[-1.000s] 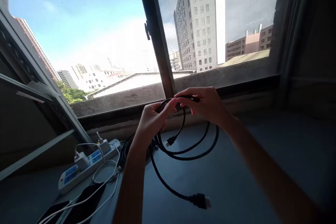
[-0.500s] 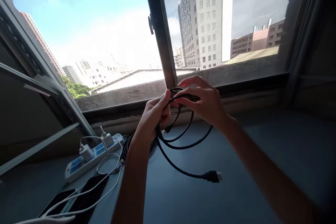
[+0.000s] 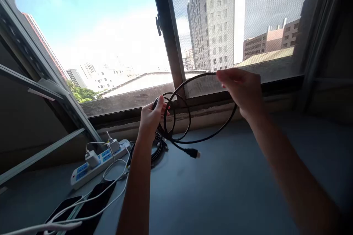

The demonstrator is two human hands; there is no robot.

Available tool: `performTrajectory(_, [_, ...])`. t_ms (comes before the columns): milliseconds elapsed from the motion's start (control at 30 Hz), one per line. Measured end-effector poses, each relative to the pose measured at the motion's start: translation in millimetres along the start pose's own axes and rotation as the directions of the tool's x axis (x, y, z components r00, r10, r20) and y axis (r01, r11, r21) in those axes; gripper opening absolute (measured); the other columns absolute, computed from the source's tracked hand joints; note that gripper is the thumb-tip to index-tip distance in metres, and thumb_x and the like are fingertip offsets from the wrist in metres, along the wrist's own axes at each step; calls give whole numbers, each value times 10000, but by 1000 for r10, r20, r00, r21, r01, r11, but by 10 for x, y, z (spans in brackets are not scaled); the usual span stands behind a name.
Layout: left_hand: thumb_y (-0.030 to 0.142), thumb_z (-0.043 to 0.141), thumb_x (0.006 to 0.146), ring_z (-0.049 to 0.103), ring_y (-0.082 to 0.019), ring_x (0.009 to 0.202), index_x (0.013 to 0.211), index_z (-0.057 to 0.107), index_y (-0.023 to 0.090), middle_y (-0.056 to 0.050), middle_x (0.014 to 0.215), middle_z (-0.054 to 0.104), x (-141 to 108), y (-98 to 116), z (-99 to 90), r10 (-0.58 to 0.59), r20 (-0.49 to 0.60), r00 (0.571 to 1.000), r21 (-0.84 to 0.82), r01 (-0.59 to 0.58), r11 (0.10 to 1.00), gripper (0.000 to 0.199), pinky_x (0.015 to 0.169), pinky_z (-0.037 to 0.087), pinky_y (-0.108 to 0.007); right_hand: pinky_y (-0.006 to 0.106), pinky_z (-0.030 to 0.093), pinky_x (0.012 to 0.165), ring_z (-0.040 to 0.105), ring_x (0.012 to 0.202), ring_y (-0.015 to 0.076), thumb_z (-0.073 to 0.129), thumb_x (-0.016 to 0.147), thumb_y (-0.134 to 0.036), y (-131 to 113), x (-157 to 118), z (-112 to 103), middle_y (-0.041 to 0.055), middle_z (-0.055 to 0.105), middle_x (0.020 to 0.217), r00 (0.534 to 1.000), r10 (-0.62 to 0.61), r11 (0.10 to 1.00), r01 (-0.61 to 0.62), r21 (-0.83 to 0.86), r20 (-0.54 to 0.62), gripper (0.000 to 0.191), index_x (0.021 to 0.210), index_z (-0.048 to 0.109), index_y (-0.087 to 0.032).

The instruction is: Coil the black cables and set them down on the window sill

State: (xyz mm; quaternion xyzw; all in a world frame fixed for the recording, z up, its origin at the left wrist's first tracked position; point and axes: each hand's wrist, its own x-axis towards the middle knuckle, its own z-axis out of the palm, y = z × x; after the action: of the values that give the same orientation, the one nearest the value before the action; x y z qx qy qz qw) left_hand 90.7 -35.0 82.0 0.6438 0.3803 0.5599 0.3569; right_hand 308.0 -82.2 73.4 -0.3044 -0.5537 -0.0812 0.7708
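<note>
Below a city-facing window [image 3: 172, 44], a black HDMI cable [image 3: 193, 142] hangs over a bench [image 3: 220, 191], seemingly part-coiled: loops sit in the left hand's [image 3: 149, 120] closed fingers, while the right hand's [image 3: 245, 90] fingers pinch a wide, ungathered bend. Nearly touching a moment earlier, the hands are now well apart.
</note>
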Motion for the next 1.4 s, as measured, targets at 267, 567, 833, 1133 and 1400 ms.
performTrajectory(267, [504,570,793,334,-57,272,599,533,144,72,357,337,156,-178,-92,40,-169,985,-207,-75,975,411,296,273,-165,130,181,308,279,374,81,726,868,-291,344,180,-305,-36,419,550,892,382,899,-299,319,-242,341,631,514,-168])
performTrajectory(567, [402,426,898,231,-46,238,542,449,164,74,342,309,234,-210,-169,22,-361,932,-332,-151,931,429,267,163,-191,136,219,294,285,348,74,681,909,-256,511,172,-463,-65,372,539,848,406,879,-261,399,-340,372,647,425,-194])
performTrajectory(833, [445,477,863,233,-44,253,489,458,170,67,344,297,88,-61,-131,209,-422,882,-155,-298,942,465,267,173,-200,152,475,465,577,664,171,730,743,-202,700,29,-572,56,591,844,805,564,749,-593,294,187,203,933,681,-152])
performTrajectory(1133, [425,497,857,248,-49,271,484,542,166,62,337,269,-122,66,96,368,-281,886,90,-357,930,455,318,207,-222,214,447,593,531,604,143,706,857,-365,332,-13,-370,41,602,835,324,336,795,-602,-81,884,427,1222,604,-167])
performTrajectory(1400, [406,448,883,298,-76,307,506,581,183,54,346,291,-272,45,343,409,-110,906,180,-387,905,457,400,265,-247,194,440,440,591,531,175,693,851,-286,-32,-239,148,24,617,815,252,275,872,-471,-131,928,312,1127,654,-146])
